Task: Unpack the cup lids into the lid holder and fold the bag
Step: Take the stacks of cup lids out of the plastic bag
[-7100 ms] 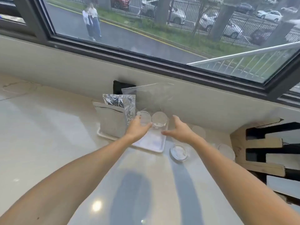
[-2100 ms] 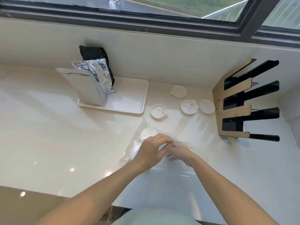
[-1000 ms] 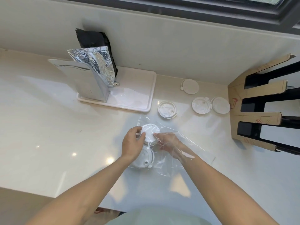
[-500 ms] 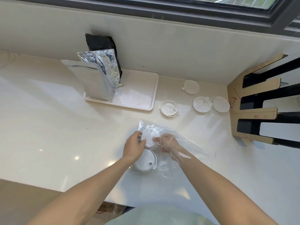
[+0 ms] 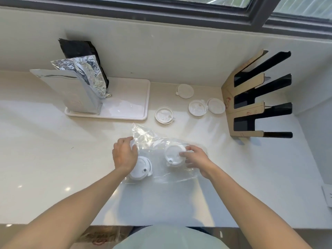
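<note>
A clear plastic bag (image 5: 158, 142) lies crumpled flat on the white counter in front of me. My left hand (image 5: 124, 156) curls its fingers over the bag's left edge. Just below that hand lies a white cup lid (image 5: 141, 169) with a sip spout. My right hand (image 5: 196, 157) pinches the right rim of a second white lid (image 5: 172, 155) at the bag's right part; whether this lid is still inside the film I cannot tell. The cardboard lid holder (image 5: 229, 97) with black slots stands against the wall at the right, apart from both hands.
Several loose lids lie between tray and holder: one (image 5: 164, 115) near the tray, two touching (image 5: 197, 107) (image 5: 216, 106), one (image 5: 185, 90) by the wall. A white tray (image 5: 133, 97) carries foil pouches (image 5: 79, 92) and a black pouch (image 5: 80, 51). The counter's front edge runs just before my body.
My right hand has drawn one lid to the right, away from the left hand. The left hand stays at the bag's left edge, and the other lid rests where it was.
</note>
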